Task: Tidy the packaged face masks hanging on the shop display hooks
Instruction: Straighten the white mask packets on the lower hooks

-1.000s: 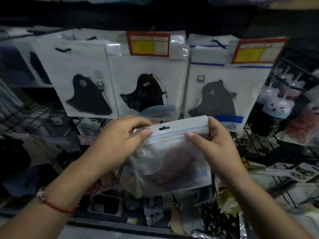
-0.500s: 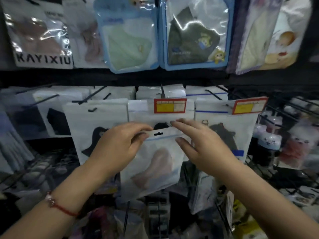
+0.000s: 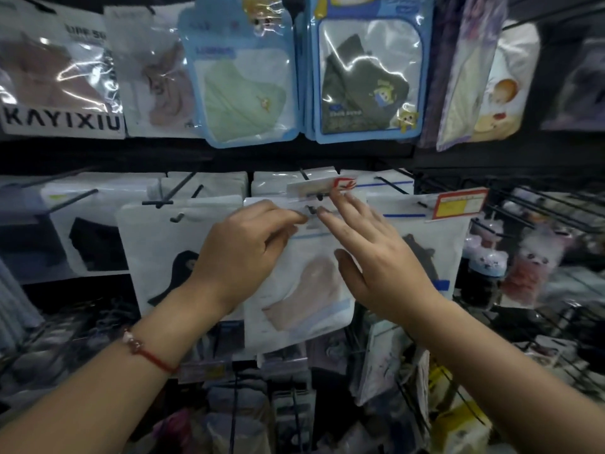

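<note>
Shop display hooks [image 3: 316, 209], left hand [image 3: 242, 253] pinching pink mask packet [image 3: 307, 290], right hand [image 3: 376, 253] fingers straight beside it.

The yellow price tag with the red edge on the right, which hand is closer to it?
Right. The right hand lies open just left of and below the yellow price tag. The left hand pinches the pink mask packet farther left.

We see black wire display hooks [image 3: 157, 203] across the frame's middle carrying white packaged face masks [image 3: 157, 247]; upper hooks hold blue-bordered clear mask packets [image 3: 239, 77].
</note>
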`<action>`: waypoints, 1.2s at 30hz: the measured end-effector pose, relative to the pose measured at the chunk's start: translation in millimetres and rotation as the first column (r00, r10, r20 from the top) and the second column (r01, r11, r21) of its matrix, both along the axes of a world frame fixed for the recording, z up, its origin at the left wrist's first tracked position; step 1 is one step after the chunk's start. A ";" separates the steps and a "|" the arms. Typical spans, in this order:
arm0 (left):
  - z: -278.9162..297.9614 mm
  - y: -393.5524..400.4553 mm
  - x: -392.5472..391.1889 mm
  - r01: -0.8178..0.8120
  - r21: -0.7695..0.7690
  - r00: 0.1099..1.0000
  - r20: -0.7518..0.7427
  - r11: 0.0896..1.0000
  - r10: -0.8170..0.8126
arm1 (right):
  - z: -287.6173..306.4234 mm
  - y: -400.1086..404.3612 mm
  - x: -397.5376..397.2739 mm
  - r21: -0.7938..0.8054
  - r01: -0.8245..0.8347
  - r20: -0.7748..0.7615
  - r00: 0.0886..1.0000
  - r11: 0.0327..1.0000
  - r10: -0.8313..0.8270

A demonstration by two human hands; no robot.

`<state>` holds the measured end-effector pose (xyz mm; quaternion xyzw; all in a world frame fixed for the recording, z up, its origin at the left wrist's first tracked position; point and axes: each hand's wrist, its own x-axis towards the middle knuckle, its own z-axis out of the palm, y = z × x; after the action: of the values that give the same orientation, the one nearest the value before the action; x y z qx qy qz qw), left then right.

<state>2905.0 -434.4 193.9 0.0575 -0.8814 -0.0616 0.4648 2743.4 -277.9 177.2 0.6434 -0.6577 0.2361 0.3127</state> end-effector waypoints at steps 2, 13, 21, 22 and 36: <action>3.1 0.9 -4.4 0.010 -0.028 0.999 -0.039 1.000 -0.011 | -1.4 3.6 -3.3 0.018 0.014 -0.016 1.000 1.000 -0.014; -16.3 -12.3 -32.8 -0.175 -0.059 0.979 -0.112 0.983 0.167 | 6.1 6.7 -3.5 0.000 0.043 -0.024 0.999 0.999 -0.042; -26.2 -22.8 -35.6 -0.279 -0.182 0.958 -0.122 0.943 0.260 | 6.6 7.1 -6.0 0.010 0.047 -0.030 0.998 0.999 -0.047; -26.5 -23.9 -35.8 -0.290 -0.188 0.955 -0.125 0.938 0.270 | 6.4 7.1 -6.6 0.011 0.048 -0.030 0.998 0.999 -0.047; -22.6 -18.5 -23.5 -0.374 -0.186 0.912 0.104 0.909 0.397 | 21.6 24.9 0.3 0.155 0.054 0.022 0.998 0.986 -0.058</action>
<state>2881.5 -452.9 171.2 0.1969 -0.8848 0.1074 0.4084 2743.7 -253.0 198.8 0.6439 -0.6957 0.1842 0.2599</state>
